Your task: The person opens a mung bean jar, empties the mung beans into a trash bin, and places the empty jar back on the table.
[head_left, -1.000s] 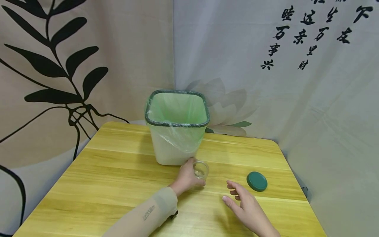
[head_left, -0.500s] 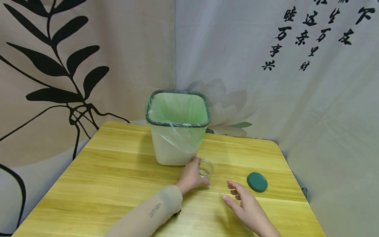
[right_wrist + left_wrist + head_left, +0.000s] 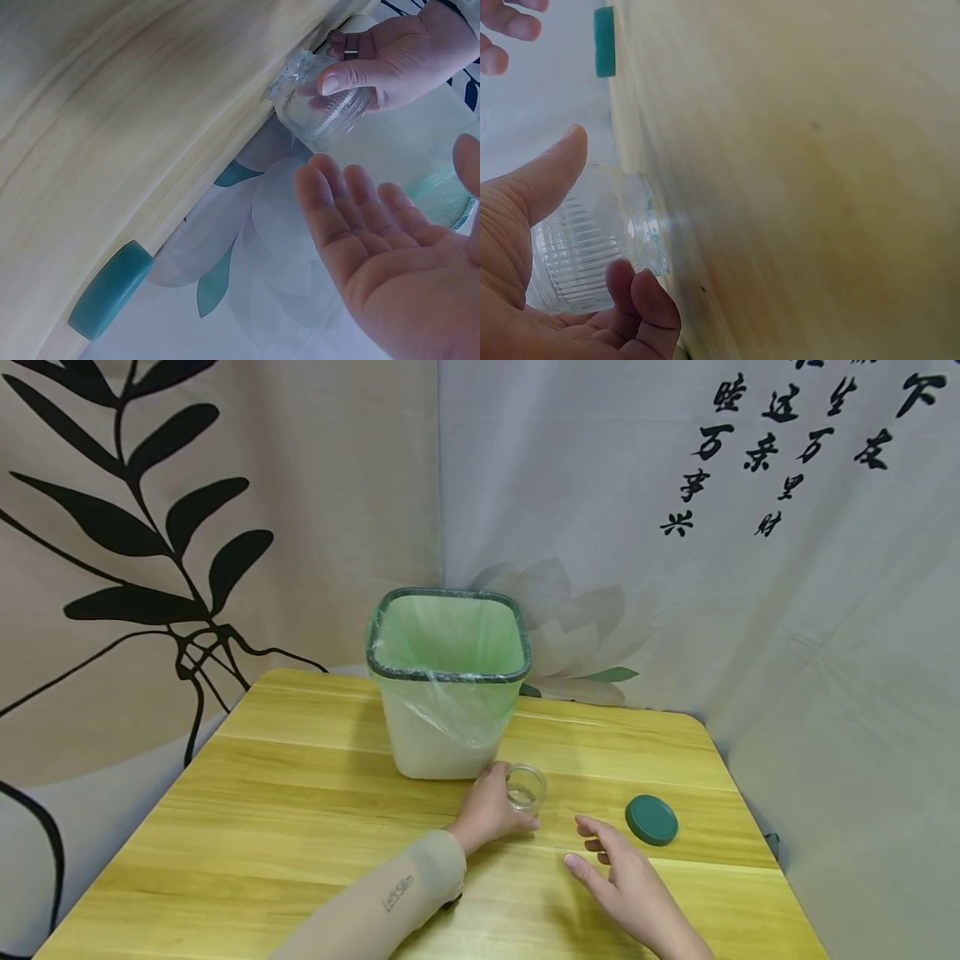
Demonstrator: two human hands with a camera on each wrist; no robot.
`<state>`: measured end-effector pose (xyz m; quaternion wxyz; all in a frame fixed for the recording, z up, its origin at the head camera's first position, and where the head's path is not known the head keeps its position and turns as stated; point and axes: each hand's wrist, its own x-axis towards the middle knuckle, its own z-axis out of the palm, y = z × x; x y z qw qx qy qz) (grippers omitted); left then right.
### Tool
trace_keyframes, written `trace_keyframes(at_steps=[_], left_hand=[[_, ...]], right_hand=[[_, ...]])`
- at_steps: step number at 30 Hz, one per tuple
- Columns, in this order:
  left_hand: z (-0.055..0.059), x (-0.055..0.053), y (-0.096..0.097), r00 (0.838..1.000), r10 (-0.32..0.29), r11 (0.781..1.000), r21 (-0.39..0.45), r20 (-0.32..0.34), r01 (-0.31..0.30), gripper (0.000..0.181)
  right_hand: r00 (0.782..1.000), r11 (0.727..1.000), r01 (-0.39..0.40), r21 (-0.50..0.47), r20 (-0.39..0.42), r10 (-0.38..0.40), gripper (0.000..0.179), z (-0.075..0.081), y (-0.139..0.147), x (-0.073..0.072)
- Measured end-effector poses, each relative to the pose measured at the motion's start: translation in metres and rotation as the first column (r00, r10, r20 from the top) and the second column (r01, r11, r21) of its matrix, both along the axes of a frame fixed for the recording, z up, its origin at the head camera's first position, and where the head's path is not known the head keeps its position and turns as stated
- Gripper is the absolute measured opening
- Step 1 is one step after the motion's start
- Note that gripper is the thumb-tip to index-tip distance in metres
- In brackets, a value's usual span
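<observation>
A clear glass jar [image 3: 527, 787] with ribbed sides stands at the table's middle, close in front of the bin. My left hand [image 3: 491, 806] grips it from the left, thumb on the near side and fingers around the far side. In the left wrist view, the jar [image 3: 585, 240] lies between thumb and curled fingers, its base right at the tabletop. My right hand [image 3: 633, 885] hovers to the right of the jar with relaxed fingers and nothing in them. Beyond that hand rests a round green lid [image 3: 651, 820]; the right wrist view shows the lid [image 3: 111, 291] lying flat.
Behind the left hand stands a pale waste bin [image 3: 450, 727] with a dark rim and a clear plastic liner. The wooden table [image 3: 262, 827] reaches back to curtains [image 3: 585, 510] printed with leaves, a flower and black characters.
My left hand has slid the jar a little to the right, away from the bin's front. The right hand and the green lid stay in place.
</observation>
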<state>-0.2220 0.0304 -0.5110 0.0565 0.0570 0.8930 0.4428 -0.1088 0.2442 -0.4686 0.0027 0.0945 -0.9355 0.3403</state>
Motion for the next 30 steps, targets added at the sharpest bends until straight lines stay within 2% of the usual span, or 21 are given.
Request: trace_keyframes(at_steps=[7,19,26,30], left_hand=[[-0.002,0.001,-0.001,1.000,-0.011,0.999,0.033,0.008,0.010,0.101],[-0.004,0.005,-0.006,0.999,-0.035,0.997,0.069,-0.040,0.037,0.093],[-0.006,0.013,-0.018,0.998,-0.047,0.994,0.093,-0.047,0.052,0.096],[-0.005,0.022,-0.033,0.997,-0.070,0.995,0.074,-0.015,0.071,0.101]], right_hand=[[1.000,1.000,-0.005,-0.001,-0.007,0.005,0.057,-0.001,0.000,-0.001],[1.000,1.000,-0.002,-0.010,-0.015,0.001,0.056,-0.003,0.001,0.001],[1.000,1.000,-0.003,-0.009,-0.013,0.003,0.057,-0.002,0.001,0.003],[1.000,1.000,-0.008,-0.015,-0.001,0.008,0.057,-0.002,0.000,0.002]])
